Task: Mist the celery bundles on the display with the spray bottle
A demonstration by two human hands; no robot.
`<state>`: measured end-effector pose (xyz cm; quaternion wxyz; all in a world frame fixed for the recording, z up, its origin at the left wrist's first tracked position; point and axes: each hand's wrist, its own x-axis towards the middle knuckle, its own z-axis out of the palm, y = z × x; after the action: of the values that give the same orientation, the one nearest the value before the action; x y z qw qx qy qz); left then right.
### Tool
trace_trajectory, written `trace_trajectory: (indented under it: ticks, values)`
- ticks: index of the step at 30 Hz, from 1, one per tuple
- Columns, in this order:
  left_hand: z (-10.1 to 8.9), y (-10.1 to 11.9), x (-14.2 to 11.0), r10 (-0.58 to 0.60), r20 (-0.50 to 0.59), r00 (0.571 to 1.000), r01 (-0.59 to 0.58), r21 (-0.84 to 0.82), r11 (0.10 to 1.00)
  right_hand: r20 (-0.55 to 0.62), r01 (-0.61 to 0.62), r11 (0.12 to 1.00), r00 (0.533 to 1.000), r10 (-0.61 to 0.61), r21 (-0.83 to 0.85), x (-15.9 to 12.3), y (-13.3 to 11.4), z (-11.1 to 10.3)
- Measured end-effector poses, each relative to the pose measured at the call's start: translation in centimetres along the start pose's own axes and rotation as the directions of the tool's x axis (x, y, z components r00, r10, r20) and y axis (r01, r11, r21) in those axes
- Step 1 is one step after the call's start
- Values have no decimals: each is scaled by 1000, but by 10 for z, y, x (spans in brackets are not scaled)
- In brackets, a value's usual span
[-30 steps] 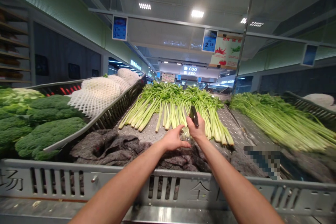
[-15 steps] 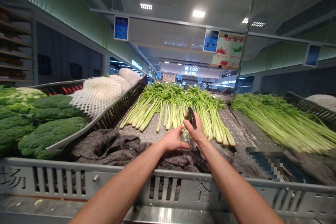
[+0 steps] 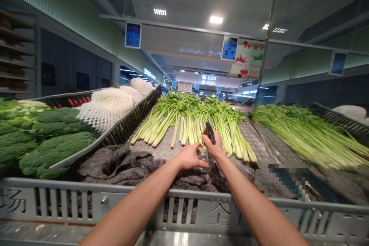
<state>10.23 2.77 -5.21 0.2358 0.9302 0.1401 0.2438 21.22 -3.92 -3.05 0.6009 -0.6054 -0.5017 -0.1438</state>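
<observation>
Between my hands is a spray bottle with a clear body and a black trigger head [image 3: 210, 132]. My right hand [image 3: 215, 147] grips it at the neck, just under the head. From the left, my left hand [image 3: 190, 156] curls around the clear body, thumb toward me; its far fingers are partly hidden. Past the hands, celery [image 3: 173, 121] lies in a row on a ridged metal shelf [image 3: 160, 150], leaves away from me and cut ends toward me. Below my wrists a crumpled dark grey cloth [image 3: 123, 165] runs along the shelf's front.
A grey slotted plastic rail [image 3: 129, 200] crosses the front under my forearms. On the left, broccoli [image 3: 57, 142] and vegetables in white foam nets [image 3: 105, 105] sit behind a black crate wall [image 3: 129, 117]. A mirror [image 3: 311, 138] at right reflects the celery. Price signs [image 3: 230, 48] hang overhead.
The whole view has shifted slightly, with the scene sitting a little lower. Both hands keep their hold on the spray bottle, and the celery lies as before.
</observation>
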Motion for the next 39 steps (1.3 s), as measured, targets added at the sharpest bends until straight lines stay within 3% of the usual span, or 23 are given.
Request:
trace_trajectory:
  ticks: [15,23,34,39]
  values:
    - [0,3,-1,17,-17,1000,-17,18,1000,9,72,996,997,-71,-52,-1,-7,-3]
    - [0,0,1,-4,4,1000,4,34,999,34,9,998,999,-11,59,-1,-1,0]
    - [-1,1,1,-1,-11,1000,0,-34,999,-96,-5,993,995,-6,-117,1,-7,-4]
    - [1,-1,2,-34,15,999,35,-85,996,-104,-96,984,991,81,-151,0,-2,-3]
